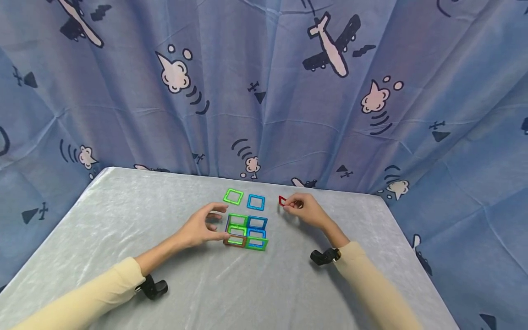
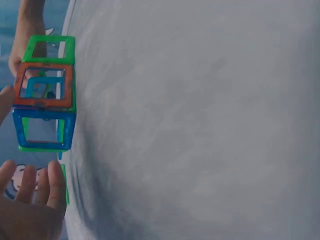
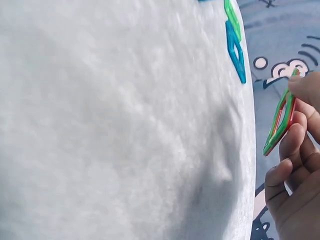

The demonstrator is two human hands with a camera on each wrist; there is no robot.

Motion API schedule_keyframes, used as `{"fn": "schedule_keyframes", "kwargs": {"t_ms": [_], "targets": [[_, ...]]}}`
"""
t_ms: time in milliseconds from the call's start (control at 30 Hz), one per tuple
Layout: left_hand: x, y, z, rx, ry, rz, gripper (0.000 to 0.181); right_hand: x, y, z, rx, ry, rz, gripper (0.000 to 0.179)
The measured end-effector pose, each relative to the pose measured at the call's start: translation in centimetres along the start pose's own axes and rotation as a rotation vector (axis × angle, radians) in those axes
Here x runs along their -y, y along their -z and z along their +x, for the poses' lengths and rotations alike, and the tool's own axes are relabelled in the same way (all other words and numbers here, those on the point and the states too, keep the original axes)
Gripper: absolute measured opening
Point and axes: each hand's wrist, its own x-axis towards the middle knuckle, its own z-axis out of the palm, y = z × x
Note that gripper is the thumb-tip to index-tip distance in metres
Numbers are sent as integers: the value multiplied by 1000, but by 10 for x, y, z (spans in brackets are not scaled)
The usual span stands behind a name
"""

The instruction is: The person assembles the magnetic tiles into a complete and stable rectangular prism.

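Note:
A small block (image 1: 247, 226) of square magnetic tile frames, in green, blue and orange, stands on the table. Beside its left side is my left hand (image 1: 200, 228), fingers spread and thumb by the orange tile (image 2: 67, 87); whether the thumb touches cannot be made out. Right of the block, my right hand (image 1: 307, 210) pinches a square magnetic tile (image 3: 286, 122) between thumb and fingers, raised above the table. It looks red in the head view. The right wrist view shows green and red edges, perhaps two tiles face to face.
Behind the block, a green tile (image 1: 233, 202) and a blue tile (image 1: 256, 209) lie flat. A pale cloth covers the table (image 1: 231, 293). At its far edge hangs a blue curtain (image 1: 280, 151) with airplane prints.

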Motion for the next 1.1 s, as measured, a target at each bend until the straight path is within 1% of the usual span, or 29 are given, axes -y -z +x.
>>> {"fn": "schedule_keyframes", "kwargs": {"t_ms": [100, 200, 300, 400, 533, 633, 767, 967, 1100], "targets": [[1, 1, 5, 64, -24, -11, 77, 7, -1, -5, -2, 4, 24, 6], [1, 2, 6, 130, -37, -8, 78, 15, -3, -10, 15, -26, 69, 7], [2, 2, 7, 160, -29, 5, 77, 22, -4, -17, 32, -68, 111, 7], [4, 2, 7, 161, -15, 8, 76, 26, -6, -24, 30, -100, 154, 8], [5, 1, 8, 156, -10, 5, 76, 29, -8, -33, 40, -112, 232, 13], [6, 1, 9, 153, -13, 7, 76, 32, -11, -39, 54, -128, 265, 14], [6, 1, 8, 150, -5, 6, 76, 35, -16, -43, 65, -159, 280, 14], [6, 1, 7, 150, -4, -8, 76, 38, -22, -47, 92, -163, 308, 11], [6, 1, 5, 152, 0, -20, 75, 39, -26, -49, 105, -178, 310, 13]]}}
